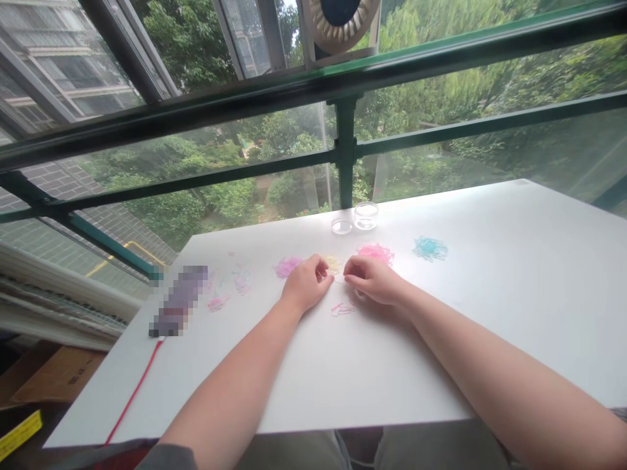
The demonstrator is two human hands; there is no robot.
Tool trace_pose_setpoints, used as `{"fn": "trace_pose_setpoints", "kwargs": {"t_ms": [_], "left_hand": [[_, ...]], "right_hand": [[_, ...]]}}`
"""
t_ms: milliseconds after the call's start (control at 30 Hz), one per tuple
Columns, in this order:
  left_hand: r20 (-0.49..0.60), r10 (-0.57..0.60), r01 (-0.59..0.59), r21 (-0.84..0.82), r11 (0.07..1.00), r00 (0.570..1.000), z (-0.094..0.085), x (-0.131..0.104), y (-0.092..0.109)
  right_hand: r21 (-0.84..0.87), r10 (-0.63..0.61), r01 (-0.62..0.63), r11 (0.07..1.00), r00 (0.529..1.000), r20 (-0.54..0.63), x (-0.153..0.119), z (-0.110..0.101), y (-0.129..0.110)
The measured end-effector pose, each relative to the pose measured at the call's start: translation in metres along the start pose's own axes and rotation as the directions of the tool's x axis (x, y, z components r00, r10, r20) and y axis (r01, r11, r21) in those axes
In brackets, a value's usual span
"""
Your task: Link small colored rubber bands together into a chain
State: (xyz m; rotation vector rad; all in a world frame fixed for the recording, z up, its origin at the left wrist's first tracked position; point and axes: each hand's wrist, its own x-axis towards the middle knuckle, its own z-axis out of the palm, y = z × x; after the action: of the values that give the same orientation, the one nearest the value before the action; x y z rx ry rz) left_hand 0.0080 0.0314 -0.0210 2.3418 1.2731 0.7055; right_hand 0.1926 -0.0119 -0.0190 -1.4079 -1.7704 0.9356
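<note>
My left hand (pixel 307 284) is closed in a pinch just above the white table (pixel 304 385), near the purple pile (pixel 287 266). Facing it, my right hand (pixel 371 279) also pinches, in front of the pink pile (pixel 376 253). Between the fingertips runs a thin, pale strand, too faint to name. A yellow pile (pixel 332 264) lies behind the gap between the hands. Several small pink loops (pixel 341 309) rest on the table in front of them.
A turquoise pile (pixel 430 248) lies to the right. Two clear round containers (pixel 366 216) stand at the back. Mixed small pieces (pixel 241 281) and a blurred-out object (pixel 180 300) with a red cable (pixel 134 391) are on the left. Green railing (pixel 345 150) borders the back.
</note>
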Motion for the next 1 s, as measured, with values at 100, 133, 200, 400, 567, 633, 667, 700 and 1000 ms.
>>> {"fn": "trace_pose_setpoints", "kwargs": {"t_ms": [100,133,200,400,567,633,667,700,1000], "left_hand": [[-0.057,-0.042,0.044,0.033,0.998,0.997,0.002,0.004,-0.001],[-0.074,-0.049,0.052,0.037,0.998,0.996,0.001,0.004,-0.001],[-0.106,-0.051,0.054,0.03,0.998,0.993,-0.003,0.002,0.001],[-0.144,-0.077,0.077,-0.006,0.997,0.987,-0.023,-0.007,0.005],[-0.01,-0.063,0.063,0.075,0.995,0.998,-0.024,-0.013,0.004],[0.033,-0.035,0.031,0.107,0.994,0.999,-0.021,-0.014,0.005],[0.054,-0.011,0.004,0.116,0.993,0.998,-0.02,-0.014,0.006],[0.078,0.021,-0.03,0.12,0.992,0.997,-0.019,-0.015,0.006],[0.184,0.179,-0.191,0.048,0.98,0.966,-0.019,-0.02,0.01]], "right_hand": [[-0.054,-0.014,0.012,0.998,0.999,-0.042,0.002,0.0,0.001],[-0.079,-0.028,0.024,0.997,0.998,-0.056,0.002,-0.001,0.002],[-0.109,-0.057,0.052,0.993,0.998,-0.042,0.001,-0.001,0.002],[-0.089,-0.062,0.067,0.994,0.997,0.052,-0.003,-0.001,-0.003],[-0.034,-0.056,0.056,0.998,0.998,0.02,0.002,0.003,0.0],[-0.029,-0.049,0.049,0.998,0.999,0.0,0.004,0.003,0.002],[-0.025,-0.047,0.047,0.999,0.999,-0.007,0.005,0.004,0.003],[-0.019,-0.049,0.049,0.999,0.999,-0.012,0.006,0.004,0.004],[-0.111,-0.049,0.043,0.993,0.997,-0.053,0.0,0.001,0.0]]}}
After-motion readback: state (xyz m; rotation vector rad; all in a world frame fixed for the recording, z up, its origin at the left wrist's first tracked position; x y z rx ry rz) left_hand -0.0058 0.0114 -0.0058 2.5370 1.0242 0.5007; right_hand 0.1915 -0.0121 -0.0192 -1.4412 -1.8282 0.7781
